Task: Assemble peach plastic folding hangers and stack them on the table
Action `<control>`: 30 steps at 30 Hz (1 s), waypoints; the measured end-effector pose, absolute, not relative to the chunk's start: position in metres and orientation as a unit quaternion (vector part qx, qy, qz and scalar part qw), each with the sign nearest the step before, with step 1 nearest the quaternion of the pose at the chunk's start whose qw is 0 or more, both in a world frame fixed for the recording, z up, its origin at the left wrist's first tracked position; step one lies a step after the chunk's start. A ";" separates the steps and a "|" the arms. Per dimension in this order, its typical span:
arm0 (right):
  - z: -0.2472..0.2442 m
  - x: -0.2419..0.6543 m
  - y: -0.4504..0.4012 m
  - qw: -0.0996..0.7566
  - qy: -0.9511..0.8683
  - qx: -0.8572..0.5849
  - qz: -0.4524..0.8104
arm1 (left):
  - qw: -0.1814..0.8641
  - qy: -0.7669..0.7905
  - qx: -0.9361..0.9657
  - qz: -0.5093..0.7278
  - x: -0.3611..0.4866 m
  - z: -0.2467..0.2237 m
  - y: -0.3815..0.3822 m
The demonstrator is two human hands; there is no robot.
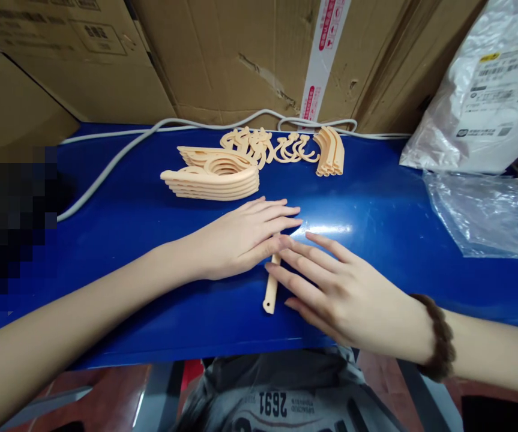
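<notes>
Tabletop [385, 210], blue and glossy, spreading wide, with stacked cream hanger-like parts [213, 183] well apart beyond the hands. Over to those hands: right hand [337, 288] palm down, fingers long and loosely spread; left hand [247, 234] palm down too, fingers outstretched, thumb tip right up against or overlapping the right fingertips. Nothing clenched on either side, no firm grip visible, and no telling real contact from mere overlap at the narrow strip [271, 288]. And here, the key line-up: strip on the blue surface, below the left thumb, just left of the right fingers. Right hand nearer along the visible length, left thumb only by the far end. Long axis running near to far, leaning slightly right going away. Far end tucked out of sight; near end fully exposed. Slim, cream-coloured, straight as far as visible, pale against blue. Smallest of all, a single dark hole [268, 305] close to the near tip.
</notes>
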State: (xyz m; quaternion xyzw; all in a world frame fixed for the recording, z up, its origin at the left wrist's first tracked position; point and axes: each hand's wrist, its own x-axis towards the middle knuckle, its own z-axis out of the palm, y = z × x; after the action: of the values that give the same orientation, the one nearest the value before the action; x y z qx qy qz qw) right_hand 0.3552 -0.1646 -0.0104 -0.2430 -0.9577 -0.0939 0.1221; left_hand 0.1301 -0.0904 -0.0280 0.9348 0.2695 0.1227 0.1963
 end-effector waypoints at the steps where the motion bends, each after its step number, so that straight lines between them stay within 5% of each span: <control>1: -0.012 0.352 -0.162 0.126 -0.959 -0.237 -0.089 | 0.194 0.269 0.935 0.122 0.130 -0.029 -0.090; 8: -0.017 0.338 -0.144 0.113 -0.937 -0.273 -0.184 | 0.047 0.265 0.940 0.211 0.132 -0.029 -0.089; 14: 0.001 0.346 -0.116 0.109 -0.950 -0.265 -0.127 | -0.061 0.300 0.929 0.209 0.133 -0.026 -0.092; 22: 0.030 0.373 -0.005 0.083 -0.893 -0.403 -0.182 | -0.045 0.291 0.937 0.190 0.136 -0.023 -0.097; 30: 0.020 0.374 0.080 0.004 -0.915 -0.370 -0.159 | -0.027 0.278 0.947 0.161 0.137 -0.019 -0.100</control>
State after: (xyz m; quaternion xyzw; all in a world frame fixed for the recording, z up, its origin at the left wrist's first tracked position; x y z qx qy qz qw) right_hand 0.3742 0.0805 0.0204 -0.3703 -0.9153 -0.1586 0.0035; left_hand 0.1375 -0.0996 -0.0185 0.9467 0.2777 0.1609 -0.0274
